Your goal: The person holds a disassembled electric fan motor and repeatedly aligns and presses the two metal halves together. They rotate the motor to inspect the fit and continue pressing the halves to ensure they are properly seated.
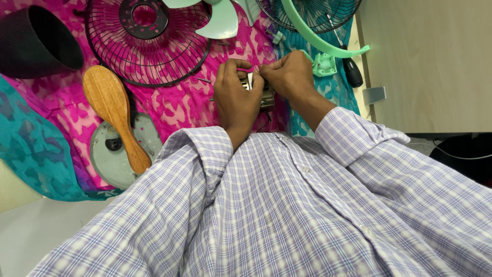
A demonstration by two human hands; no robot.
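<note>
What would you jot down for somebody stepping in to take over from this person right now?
Left hand: wrapped around a small metal motor part, holding it over the pink patterned cloth.
Right hand: fingertips pinched at the top of the same part; what they pinch is too small to tell.
Around: dark wire fan guard and pale green fan blades above; a second guard with a green ring and a black-handled screwdriver to the right; wooden brush on a grey round base to the left.
Done: the fan lies in pieces.
Left: the motor part is in hand, not set down.
</note>
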